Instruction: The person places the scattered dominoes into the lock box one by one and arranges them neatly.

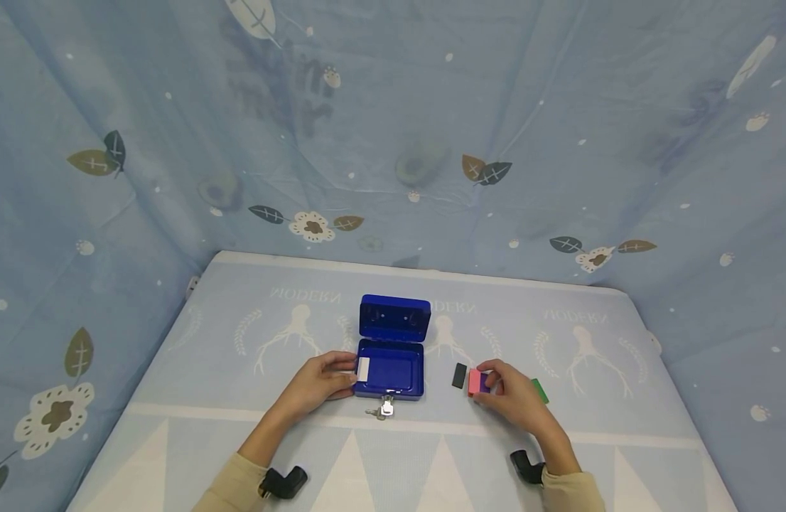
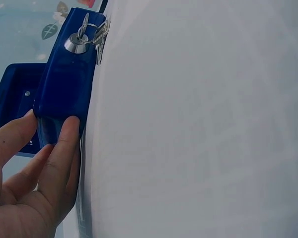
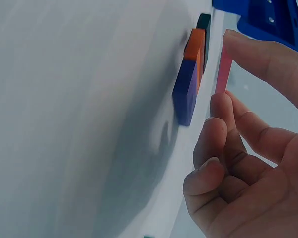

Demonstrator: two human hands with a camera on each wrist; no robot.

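Observation:
A blue metal cash box [image 1: 390, 372] stands with its lid [image 1: 394, 318] raised. A white strip [image 1: 364, 369] lies along the left side inside. My left hand [image 1: 320, 380] holds the box's left side, thumb at the upper edge and fingers against the end wall [image 2: 52, 130]. Between thumb and fingertips, my right hand [image 1: 510, 393] pinches a thin pink block [image 3: 224, 68]. Close by it, a purple block [image 3: 185, 91] and an orange block [image 3: 194, 43] stand in a row, with a dark block [image 1: 460, 375] beyond them, to their left in the head view.
Keys [image 1: 377, 412] hang from the lock at the box's front. A green block [image 1: 539, 390] shows partly behind the right hand. Black wrist mounts sit on both forearms. Blue patterned fabric [image 1: 393, 142] closes off the table's back and sides.

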